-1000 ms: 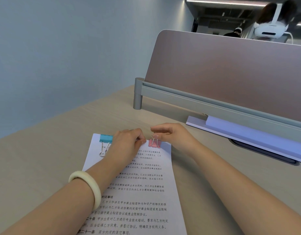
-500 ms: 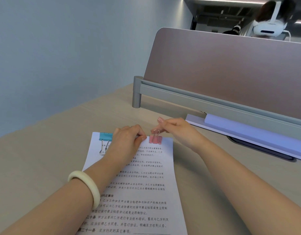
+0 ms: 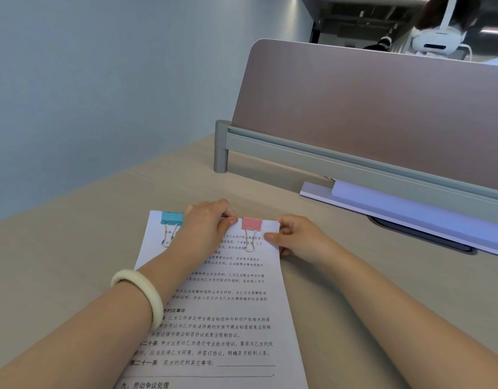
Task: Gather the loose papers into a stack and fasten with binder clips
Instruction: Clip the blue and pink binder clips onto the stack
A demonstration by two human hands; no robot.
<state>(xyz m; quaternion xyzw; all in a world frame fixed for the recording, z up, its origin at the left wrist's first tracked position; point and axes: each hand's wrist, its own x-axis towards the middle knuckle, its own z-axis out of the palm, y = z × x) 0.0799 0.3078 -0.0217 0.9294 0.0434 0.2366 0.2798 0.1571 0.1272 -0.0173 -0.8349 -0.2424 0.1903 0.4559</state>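
Observation:
A stack of printed white papers (image 3: 228,304) lies on the beige desk in front of me. A blue binder clip (image 3: 172,218) grips its top edge at the left, wire handle folded flat on the page. A pink binder clip (image 3: 251,224) grips the top edge at the right, its handle also folded down. My left hand (image 3: 207,226) pinches the top edge between the two clips. My right hand (image 3: 294,237) holds the top right corner, thumb on the page beside the pink clip.
A brown divider panel (image 3: 382,113) on a grey rail (image 3: 326,167) closes the desk's far side. A white and lilac tray (image 3: 410,209) lies along its foot. A pale blue wall stands to the left. Beyond the panel sits another person.
The pink clip's handle was folded down flat onto the page. My right hand left the clip and moved to the right corner of the stack. My left hand stayed put.

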